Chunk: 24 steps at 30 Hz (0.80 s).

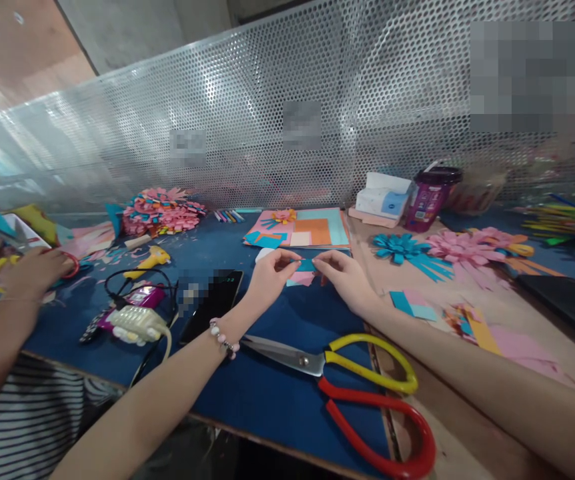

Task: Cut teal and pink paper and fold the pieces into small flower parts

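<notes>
A small piece of blue paper (307,265) is stretched between my two hands above the blue tabletop. My left hand (276,268) pinches its left end between thumb and fingers. On the other end, my right hand (340,272) is closed in a similar pinch. Just beneath it a pink paper piece (300,279) shows; whether the two are joined I cannot tell. Large scissors (307,362) with one yellow and one red handle lie apart on the table, nearer to me. Behind my hands is a stack of coloured paper sheets (337,227).
To my left are a phone (217,303), a power strip (135,323) with a cable, and a yellow glue gun (150,261). A co-worker's hand (37,270) holds scissors. Paper flowers (401,248), a tissue pack (382,200) and a purple cup (430,200) stand right.
</notes>
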### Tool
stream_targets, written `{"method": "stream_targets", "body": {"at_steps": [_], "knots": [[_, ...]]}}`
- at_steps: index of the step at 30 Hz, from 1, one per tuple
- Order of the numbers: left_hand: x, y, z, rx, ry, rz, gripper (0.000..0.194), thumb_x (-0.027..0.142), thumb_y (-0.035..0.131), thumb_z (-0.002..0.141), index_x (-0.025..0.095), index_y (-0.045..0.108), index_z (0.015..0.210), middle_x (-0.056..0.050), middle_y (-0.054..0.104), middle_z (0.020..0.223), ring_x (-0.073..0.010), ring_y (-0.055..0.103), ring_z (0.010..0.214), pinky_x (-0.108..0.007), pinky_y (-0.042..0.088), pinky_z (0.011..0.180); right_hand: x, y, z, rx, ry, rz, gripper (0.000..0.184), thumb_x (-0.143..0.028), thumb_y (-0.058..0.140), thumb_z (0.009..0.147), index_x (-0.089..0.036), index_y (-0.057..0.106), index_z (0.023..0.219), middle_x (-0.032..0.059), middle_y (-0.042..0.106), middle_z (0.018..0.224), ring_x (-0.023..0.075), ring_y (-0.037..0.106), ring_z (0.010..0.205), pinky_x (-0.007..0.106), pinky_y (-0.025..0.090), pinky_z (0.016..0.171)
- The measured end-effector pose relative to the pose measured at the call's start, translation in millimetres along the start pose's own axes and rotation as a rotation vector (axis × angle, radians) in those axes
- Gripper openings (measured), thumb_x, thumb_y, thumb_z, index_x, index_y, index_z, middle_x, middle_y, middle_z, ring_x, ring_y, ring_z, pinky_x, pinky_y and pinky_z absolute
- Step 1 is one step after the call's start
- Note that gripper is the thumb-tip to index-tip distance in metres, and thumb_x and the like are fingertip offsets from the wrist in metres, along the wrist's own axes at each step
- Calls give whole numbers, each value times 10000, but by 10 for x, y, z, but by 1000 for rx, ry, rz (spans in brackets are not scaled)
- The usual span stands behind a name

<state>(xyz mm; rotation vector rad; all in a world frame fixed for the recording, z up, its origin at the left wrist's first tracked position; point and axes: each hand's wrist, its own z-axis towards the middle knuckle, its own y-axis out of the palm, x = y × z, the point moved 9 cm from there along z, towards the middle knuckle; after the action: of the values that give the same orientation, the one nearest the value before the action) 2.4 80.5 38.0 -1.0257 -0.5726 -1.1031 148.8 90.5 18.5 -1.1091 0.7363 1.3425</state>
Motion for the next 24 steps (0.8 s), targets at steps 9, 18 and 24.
{"method": "stream_targets", "body": {"at_steps": [9, 18, 24], "knots": [[91, 21, -15, -36, 12, 123, 126, 228, 558, 729, 156, 610, 819, -39, 638, 793, -138, 591, 738, -245, 466, 664, -117, 28, -42, 7, -85, -120, 207, -363, 505, 789, -171, 582, 780, 18, 585, 696, 125, 524, 591, 249, 422, 537], [220, 93, -32, -175, 64, 187, 176, 279, 520, 775, 163, 643, 825, -38, 663, 803, -142, 599, 743, -254, 466, 698, -230, 29, -97, 22, -133, -147, 176, -336, 502, 803, -173, 562, 774, 1, 572, 678, 114, 529, 582, 234, 406, 525], [147, 95, -16, -203, -6, 107, 219, 324, 549, 750, 147, 670, 794, -50, 671, 801, -158, 593, 746, -264, 455, 694, -219, 37, -93, 13, -142, -109, 217, -384, 500, 809, -177, 561, 824, 8, 564, 720, 123, 540, 626, 238, 422, 544]]}}
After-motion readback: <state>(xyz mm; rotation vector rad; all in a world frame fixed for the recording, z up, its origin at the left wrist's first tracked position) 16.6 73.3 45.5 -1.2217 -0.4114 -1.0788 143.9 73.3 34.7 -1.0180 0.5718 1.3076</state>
